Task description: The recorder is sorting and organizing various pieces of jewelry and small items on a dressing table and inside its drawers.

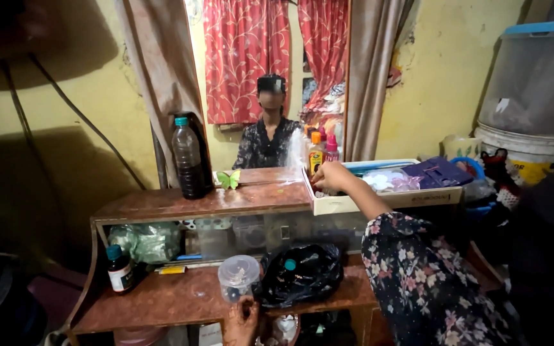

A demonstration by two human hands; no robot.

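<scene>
Your sleeve [424, 282], dark with small flowers, fills the lower right and runs up and left to your right hand [331, 176]. That hand rests curled at the near left corner of the white box [379, 204], which sits on the top shelf [206, 202] with its long side running left to right. Whether the fingers pinch anything there I cannot tell; the knuckles hide it. Just behind the hand stand the small bottles [323, 152], touching or nearly so, in front of the mirror [267, 83].

Left along the same shelf, well apart from the hand, stands the dark bottle [188, 157] with a green butterfly [229, 180] beside it.

Down on the lower shelf [161, 301], your left hand [242, 320] lies at the front edge, fingers loosely folded and holding nothing I can see. A clear jar [238, 277] stands just above it, upright, touching the black bag [302, 272] to its right. The left hand is much nearer the jar than the right.
</scene>
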